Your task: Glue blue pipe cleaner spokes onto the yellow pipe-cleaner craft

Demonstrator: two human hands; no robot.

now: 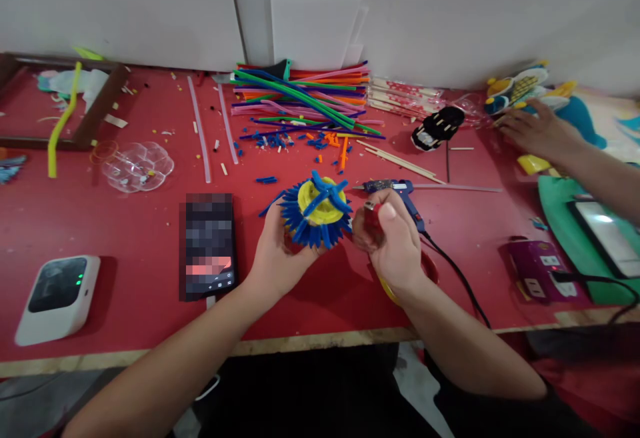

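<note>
My left hand (275, 258) is wrapped round a pipe-cleaner flower (323, 211), with a yellow coiled centre, blue spiky petals around it and blue strips crossed on top. Just to its right, my right hand (395, 245) is closed on a small red lighter (373, 215) with a metal top, the thumb against it. The lighter's top faces the flower, a small gap apart. Behind my right hand lies a blue glue gun (397, 188), its nozzle pointing left. Under that wrist, a red and yellow rounded object (429, 268) is mostly hidden.
Coloured pipe cleaners (305, 98) are piled at the back, with blue and orange clippings before them. A phone (210, 245) and a white device (60, 298) lie left. At right are a purple power strip (545, 268), a cable, and another person's hand (540, 131) at a colourful craft piece.
</note>
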